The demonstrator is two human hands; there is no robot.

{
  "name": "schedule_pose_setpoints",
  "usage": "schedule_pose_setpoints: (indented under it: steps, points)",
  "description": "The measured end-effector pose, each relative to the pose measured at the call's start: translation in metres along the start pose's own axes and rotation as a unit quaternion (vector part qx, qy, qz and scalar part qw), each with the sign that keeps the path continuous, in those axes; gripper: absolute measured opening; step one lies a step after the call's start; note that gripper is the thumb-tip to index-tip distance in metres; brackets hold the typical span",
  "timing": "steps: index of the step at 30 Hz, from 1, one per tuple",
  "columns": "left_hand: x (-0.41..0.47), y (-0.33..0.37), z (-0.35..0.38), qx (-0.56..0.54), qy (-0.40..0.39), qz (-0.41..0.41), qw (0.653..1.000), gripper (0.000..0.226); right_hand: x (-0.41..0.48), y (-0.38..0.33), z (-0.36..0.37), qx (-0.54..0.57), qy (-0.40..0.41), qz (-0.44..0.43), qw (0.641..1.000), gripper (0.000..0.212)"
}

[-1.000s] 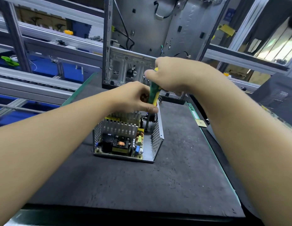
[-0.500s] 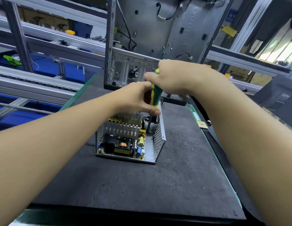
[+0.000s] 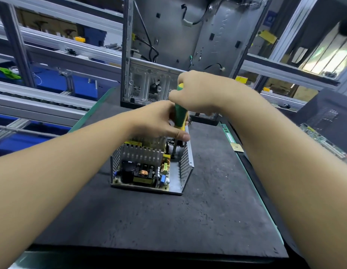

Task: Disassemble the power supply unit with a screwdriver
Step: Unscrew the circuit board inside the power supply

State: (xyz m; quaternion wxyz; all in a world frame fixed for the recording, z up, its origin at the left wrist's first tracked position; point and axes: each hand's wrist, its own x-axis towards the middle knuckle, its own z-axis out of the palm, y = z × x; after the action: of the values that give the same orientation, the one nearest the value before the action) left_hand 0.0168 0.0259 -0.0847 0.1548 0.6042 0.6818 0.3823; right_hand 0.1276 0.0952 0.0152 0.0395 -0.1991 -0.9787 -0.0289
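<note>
Right grip (image 3: 199, 92) wraps round the upper handle of the screwdriver (image 3: 180, 115). Left grip (image 3: 157, 121) pinches the lower handle, thumb lying across toward 3 o'clock. The screwdriver's long axis stands near upright, butt at 12 o'clock. Its shaft points toward 6 o'clock into the far right corner of the power supply unit (image 3: 149, 167). The unit sits mid-counter (image 3: 168, 220), at 6 o'clock from the computer case (image 3: 168, 45).

Computer case (image 3: 168, 35) stands behind the power supply (image 3: 185, 162); mat (image 3: 149, 220) in front lies bare.
</note>
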Motion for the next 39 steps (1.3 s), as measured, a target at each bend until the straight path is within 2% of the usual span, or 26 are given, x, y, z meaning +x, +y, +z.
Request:
schedule_pose_setpoints:
  steps: [4,6,8,9,11,15,19,21,23,25,26,29,32,34,36,39]
  points:
    - [-0.005,-0.004,-0.003,-0.114,-0.01,0.009,0.993,0.031,-0.006,0.004,-0.01,0.126,-0.075,0.0,0.989,0.012]
    - [-0.004,-0.003,-0.003,-0.07,0.012,0.015,0.997,0.03,-0.007,0.003,-0.009,0.108,-0.07,0.015,0.992,0.024]
    - [-0.002,0.0,-0.002,0.024,0.035,0.002,0.999,0.04,-0.007,-0.001,-0.005,0.035,-0.026,0.032,0.999,0.048]
    - [-0.001,0.001,-0.002,0.05,0.037,-0.01,0.998,0.045,-0.007,-0.003,-0.002,0.006,0.001,0.029,1.0,0.052]
    - [-0.002,0.001,-0.002,0.042,0.024,-0.018,0.999,0.049,-0.005,-0.004,0.002,-0.008,0.021,0.012,1.0,0.045]
    - [-0.005,-0.001,-0.003,-0.038,-0.002,0.017,0.999,0.035,-0.007,-0.005,-0.007,0.064,-0.053,-0.005,0.996,0.014]
    - [-0.004,-0.006,-0.002,-0.081,-0.027,0.018,0.996,0.029,-0.011,-0.008,-0.013,0.073,-0.093,0.013,0.993,0.02]
    - [-0.003,-0.005,-0.001,-0.046,0.001,0.017,0.999,0.027,-0.012,-0.009,-0.012,0.039,-0.064,0.024,0.997,0.038]
    - [0.0,-0.005,0.0,0.031,0.041,0.009,0.999,0.041,-0.011,-0.011,-0.007,-0.005,-0.018,0.017,1.0,0.049]
    - [0.002,-0.003,0.001,0.087,0.054,-0.01,0.995,0.059,-0.007,-0.012,-0.003,-0.009,-0.007,0.007,1.0,0.045]
    - [0.001,-0.002,0.0,0.089,0.046,-0.006,0.995,0.059,-0.006,-0.012,-0.003,-0.009,-0.012,0.007,1.0,0.042]
    - [-0.004,-0.002,-0.003,0.01,0.034,0.039,0.999,0.04,-0.006,-0.011,-0.01,0.006,-0.054,0.015,0.998,0.034]
    - [-0.004,-0.005,-0.004,0.001,0.052,0.058,0.997,0.028,-0.008,-0.009,-0.011,0.049,-0.066,0.036,0.996,0.031]
    - [-0.003,-0.003,-0.002,0.017,0.076,0.052,0.996,0.034,-0.009,-0.009,-0.008,0.067,-0.044,0.055,0.995,0.038]
    - [-0.003,-0.001,-0.001,0.035,0.089,0.059,0.994,0.051,-0.009,-0.008,-0.001,0.051,-0.009,0.044,0.998,0.049]
    - [-0.003,0.001,0.002,0.058,0.065,0.041,0.995,0.044,-0.006,-0.006,0.008,0.043,0.046,0.017,0.998,0.04]
